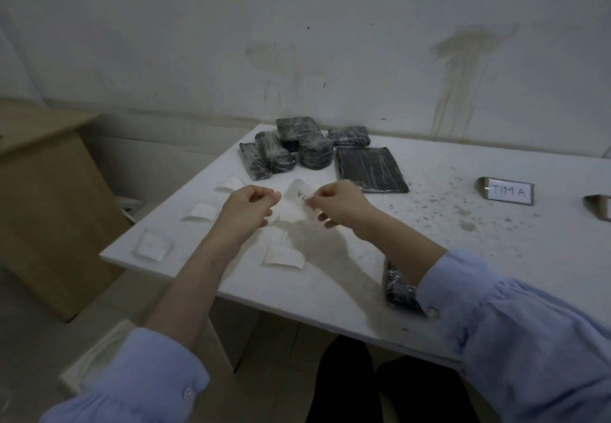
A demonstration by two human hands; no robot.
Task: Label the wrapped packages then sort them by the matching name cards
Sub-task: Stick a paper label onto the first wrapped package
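Observation:
Between my two hands is a white paper label (299, 196) with handwritten letters. My right hand (335, 202) pinches its right edge. The fingertips of my left hand (246, 207) sit at its left edge, and the contact itself is blurred. Several dark plastic-wrapped packages (297, 148) lie clustered at the far side of the white table (496, 257), with a flat black one (368, 169) beside them. Another wrapped package (398, 287) lies near the front edge under my right forearm. A name card reading TIMA (507, 191) stands at the right.
Several blank white labels lie on the table's left part, among them one at the left corner (152, 245) and one near the front (283, 257). A second card holder (600, 211) is cut off at the right edge. Cardboard boxes (49, 191) stand left of the table.

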